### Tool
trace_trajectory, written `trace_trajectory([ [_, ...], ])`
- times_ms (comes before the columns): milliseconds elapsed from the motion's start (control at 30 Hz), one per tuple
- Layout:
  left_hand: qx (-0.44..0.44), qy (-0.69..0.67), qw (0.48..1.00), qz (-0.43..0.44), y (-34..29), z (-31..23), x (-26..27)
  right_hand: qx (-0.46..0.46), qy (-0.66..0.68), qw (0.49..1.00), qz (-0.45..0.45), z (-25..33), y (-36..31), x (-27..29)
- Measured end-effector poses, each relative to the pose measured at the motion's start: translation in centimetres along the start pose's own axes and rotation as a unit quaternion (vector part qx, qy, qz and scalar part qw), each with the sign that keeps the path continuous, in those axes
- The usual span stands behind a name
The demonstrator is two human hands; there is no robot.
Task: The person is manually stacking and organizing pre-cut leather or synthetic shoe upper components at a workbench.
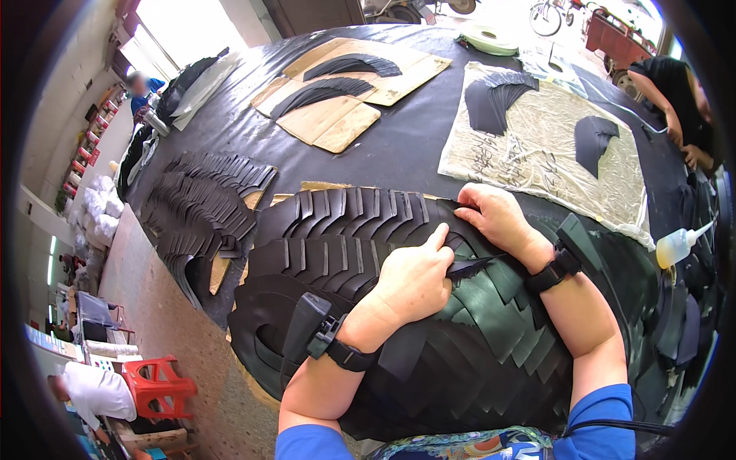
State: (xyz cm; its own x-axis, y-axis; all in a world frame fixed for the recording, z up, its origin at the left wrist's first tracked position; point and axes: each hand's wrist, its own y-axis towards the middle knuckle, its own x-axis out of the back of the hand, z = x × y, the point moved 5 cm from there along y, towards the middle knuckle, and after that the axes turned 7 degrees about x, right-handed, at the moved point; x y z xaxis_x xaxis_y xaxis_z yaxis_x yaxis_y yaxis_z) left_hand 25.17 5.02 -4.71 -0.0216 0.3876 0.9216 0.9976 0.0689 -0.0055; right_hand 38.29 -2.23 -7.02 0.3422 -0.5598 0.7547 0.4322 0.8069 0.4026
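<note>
Black-covered bench point(414, 146) carries overlapping rows of curved black leather strips point(345, 222) near its front edge; left hand point(414, 280) pinches one strip, right hand point(494, 218) presses flat, fingers spread.

Packaging on the surface: three items, no screens or signs.
Flattened brown cardboard sheets point(337, 115) lie at the far middle. A large pale sack point(537, 153), flat, with dark print, lies far right. A small clear squeeze bottle point(678, 245) with a white nozzle lies tilted at the right edge, near the sack's corner.
</note>
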Motion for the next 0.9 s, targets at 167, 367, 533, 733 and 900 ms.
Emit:
trace_trajectory([
  [167, -0.002, 0.004, 1.0, -0.002, -0.1, 0.0, -0.2, 0.072, 0.019, 0.996, -0.039, 0.6, 0.2, -0.1],
  [367, 0.003, -0.029, 0.999, -0.015, -0.8, -0.1, 0.7, 0.081, -0.157, 0.972, 0.155, 0.7, 0.2, -1.4],
  [533, -0.077, -0.144, 0.981, -0.101, -2.1, 1.1, 3.5, 0.083, -0.166, 0.971, 0.148, 1.7, 0.0, -0.7],
  [733, 0.054, -0.468, 0.882, 0.02, -3.6, 3.2, 4.7, 0.128, -0.007, 0.985, -0.117, 4.8, 0.1, 5.2],
  [900, 0.098, -0.557, 0.821, 0.075, -4.0, 5.2, 3.1, 0.088, 0.168, 0.976, -0.103, 8.2, -0.1, 7.1],
])
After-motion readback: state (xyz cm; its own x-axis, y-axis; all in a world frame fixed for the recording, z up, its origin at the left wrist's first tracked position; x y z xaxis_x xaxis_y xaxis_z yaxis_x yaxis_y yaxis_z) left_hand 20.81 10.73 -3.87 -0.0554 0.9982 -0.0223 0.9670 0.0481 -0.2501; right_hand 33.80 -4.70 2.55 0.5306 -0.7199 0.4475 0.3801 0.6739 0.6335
